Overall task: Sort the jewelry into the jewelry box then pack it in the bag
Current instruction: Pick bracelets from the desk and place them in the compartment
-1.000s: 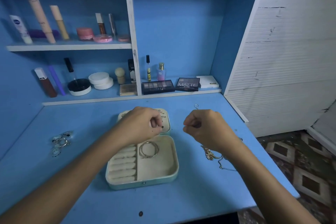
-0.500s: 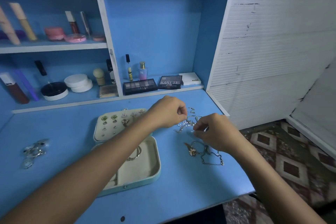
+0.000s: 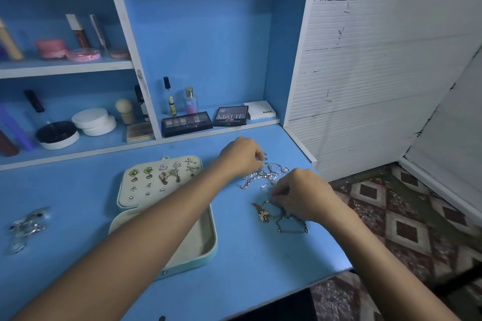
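The cream jewelry box (image 3: 208,250) lies open on the blue desk, and its lid panel (image 3: 146,185) holds several earrings. My left forearm crosses over the box tray. My left hand (image 3: 242,156) reaches to the right of the lid, its curled fingertips pinching the top of a tangled silver chain (image 3: 257,177) with small hoops. My right hand (image 3: 303,195) pinches the lower end of that same tangle. Gold chains with a flower charm (image 3: 264,215) lie just below my right hand. A pile of silver rings (image 3: 24,228) sits at the far left. No bag is in view.
Shelves behind the desk hold eyeshadow palettes (image 3: 186,122), small bottles (image 3: 190,100), powder jars (image 3: 91,121) and lip products. The desk's right edge (image 3: 336,216) drops to a patterned floor. A white panelled wall stands at the right.
Both hands moved from above the box rightward to the silver tangle and lowered onto it. The view has swung right, so the box lid now shows.
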{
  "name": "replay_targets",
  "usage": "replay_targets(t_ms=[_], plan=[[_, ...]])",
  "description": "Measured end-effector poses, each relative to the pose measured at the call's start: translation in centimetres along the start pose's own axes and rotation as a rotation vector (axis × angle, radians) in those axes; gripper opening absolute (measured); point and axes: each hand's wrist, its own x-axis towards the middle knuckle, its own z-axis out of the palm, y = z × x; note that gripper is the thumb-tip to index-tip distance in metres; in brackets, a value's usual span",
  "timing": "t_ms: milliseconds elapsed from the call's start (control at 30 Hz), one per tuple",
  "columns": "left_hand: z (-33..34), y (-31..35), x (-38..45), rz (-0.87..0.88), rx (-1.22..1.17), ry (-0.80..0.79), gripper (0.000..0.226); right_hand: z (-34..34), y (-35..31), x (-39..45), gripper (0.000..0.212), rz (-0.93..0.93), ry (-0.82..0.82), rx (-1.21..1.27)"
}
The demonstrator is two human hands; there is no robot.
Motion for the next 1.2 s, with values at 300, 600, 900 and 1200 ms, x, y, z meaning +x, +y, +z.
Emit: replay_targets(t_ms=[300, 600, 900, 1200], plan=[[0.2, 0.3, 0.6, -0.015, 0.048, 0.035, 0.011, 0.4, -0.6, -0.1, 0.013, -0.051, -0.034, -0.139], [0.5, 0.2, 0.8, 0.018, 0.054, 0.029, 0.011, 0.2, -0.3, -0.1, 0.009, -0.082, 0.031, -0.03], [-1.8, -0.7, 0.0, 0.043, -0.144, 0.062, 0.009, 0.3, 0.1, 0.8, 0.025, -0.176, 0.188, 0.135], [-5.7, -1.8, -3.5, 0.128, -0.149, 0.1, 0.016, 0.8, -0.3, 1.4, 0.021, -0.217, 0.35, 0.244]])
